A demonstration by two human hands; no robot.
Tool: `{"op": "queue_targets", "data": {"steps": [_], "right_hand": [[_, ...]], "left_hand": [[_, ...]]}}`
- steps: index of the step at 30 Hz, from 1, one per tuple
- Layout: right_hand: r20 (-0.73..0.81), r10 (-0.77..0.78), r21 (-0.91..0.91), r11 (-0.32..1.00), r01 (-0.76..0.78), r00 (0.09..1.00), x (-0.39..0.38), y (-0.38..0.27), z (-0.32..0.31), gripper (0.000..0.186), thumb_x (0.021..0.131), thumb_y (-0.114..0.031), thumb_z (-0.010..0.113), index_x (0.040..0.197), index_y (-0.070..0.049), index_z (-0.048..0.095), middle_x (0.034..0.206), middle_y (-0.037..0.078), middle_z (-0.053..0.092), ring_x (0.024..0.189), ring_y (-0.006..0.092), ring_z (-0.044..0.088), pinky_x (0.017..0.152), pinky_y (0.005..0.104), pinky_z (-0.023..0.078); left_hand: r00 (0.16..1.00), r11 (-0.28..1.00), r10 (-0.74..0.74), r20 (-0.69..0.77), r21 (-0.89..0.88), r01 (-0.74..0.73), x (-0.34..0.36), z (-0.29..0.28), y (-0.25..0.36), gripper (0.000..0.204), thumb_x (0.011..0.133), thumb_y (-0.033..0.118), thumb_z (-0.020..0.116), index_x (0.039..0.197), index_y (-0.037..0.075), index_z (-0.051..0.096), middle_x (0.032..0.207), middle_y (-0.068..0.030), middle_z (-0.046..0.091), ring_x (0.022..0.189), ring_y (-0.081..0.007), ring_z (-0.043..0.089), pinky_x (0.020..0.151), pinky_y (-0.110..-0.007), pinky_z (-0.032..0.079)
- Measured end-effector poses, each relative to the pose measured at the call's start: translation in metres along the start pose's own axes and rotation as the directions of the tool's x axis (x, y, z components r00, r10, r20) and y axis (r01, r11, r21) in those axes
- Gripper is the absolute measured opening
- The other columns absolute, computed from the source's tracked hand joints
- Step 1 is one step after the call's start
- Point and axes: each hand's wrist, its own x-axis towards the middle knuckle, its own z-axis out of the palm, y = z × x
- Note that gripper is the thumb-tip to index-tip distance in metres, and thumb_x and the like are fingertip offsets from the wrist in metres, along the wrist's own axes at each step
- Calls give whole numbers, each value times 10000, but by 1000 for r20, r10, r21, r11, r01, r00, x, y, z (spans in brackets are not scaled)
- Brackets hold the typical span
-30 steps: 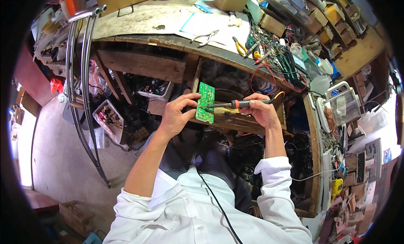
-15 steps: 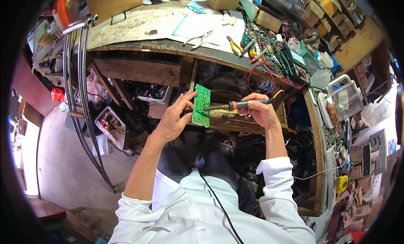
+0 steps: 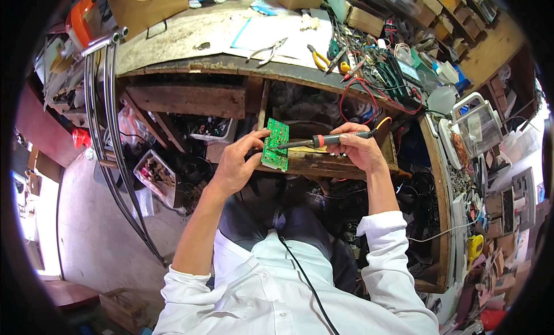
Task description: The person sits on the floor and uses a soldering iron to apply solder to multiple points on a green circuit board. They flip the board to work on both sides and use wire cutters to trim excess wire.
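Observation:
A green circuit board [image 3: 279, 136] is gripped at its left edge by my left hand [image 3: 236, 163], fingers at the upper part and thumb lower down. My right hand [image 3: 359, 148] holds a soldering iron [image 3: 331, 140] by its dark handle with a red band. The iron points left, and its tip reaches over the middle of the board; whether it touches the surface I cannot tell. A yellow-orange cord section [image 3: 383, 122] shows at the handle's rear end. Both hands are in front of the workbench edge, above an open wooden drawer [image 3: 323, 166].
Pliers with pale handles [image 3: 267, 51] and yellow-handled pliers [image 3: 318, 58] lie on the workbench [image 3: 190, 45]. Red test leads [image 3: 346, 98] hang over its edge beside tangled tools. Curved metal tubes [image 3: 103, 121] stand at left, near a white bin [image 3: 157, 176] of parts.
The iron's tip has shifted slightly left across the board. The board is tilted a little differently, and the whole view has turned slightly.

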Motion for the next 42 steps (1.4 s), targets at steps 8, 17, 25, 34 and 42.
{"op": "queue_targets", "data": {"steps": [8, 17, 25, 34, 42], "right_hand": [[78, -57, 20, 998, 56, 995, -1, 3, -7, 273, 836, -120, 742, 1039, 45, 666, 908, 194, 722, 770, 260, 736, 671, 307, 602], [83, -80, 85, 994, 73, 993, -5, 1, -2, 250, 840, -76, 718, 1041, 63, 667, 910, 191, 722, 805, 265, 736, 699, 313, 600], [66, -182, 182, 969, 168, 981, -10, 6, -5, 238, 863, -80, 694, 1055, 58, 665, 925, 205, 721, 819, 277, 736, 704, 310, 600], [37, -305, 277, 918, 283, 952, -12, 11, -2, 246, 901, -103, 657, 1108, 30, 646, 919, 186, 726, 822, 260, 732, 801, 380, 601], [50, -293, 335, 906, 260, 955, -29, 32, 30, 260, 854, -76, 684, 1079, 47, 641, 928, 188, 715, 818, 270, 724, 743, 330, 595]], "left_hand": [[962, 999, -16, -271, 42, 29, -16, 12, 28, 205, 787, -46, 715, 970, 20, 651, 1240, -103, 605, 1183, -231, 572, 1015, -331, 438], [957, 943, -114, -268, -331, 19, -20, 19, 21, 160, 916, 46, 687, 1063, 10, 635, 1312, -114, 566, 1213, -200, 561, 1057, -326, 431], [952, 643, -254, -174, -765, 32, -26, 16, 31, 229, 990, 159, 617, 1180, 41, 569, 1381, -165, 557, 1203, -186, 578, 1037, -322, 461], [944, 107, -331, -1, -994, 36, -43, 7, 48, 368, 957, 283, 638, 1256, 78, 571, 1312, -177, 607, 1183, -306, 617, 1013, -520, 514], [866, -216, -438, 242, -963, 160, -57, 23, 27, 425, 971, 351, 575, 1287, 68, 580, 1331, -164, 592, 1223, -337, 571, 1029, -536, 494]]}}
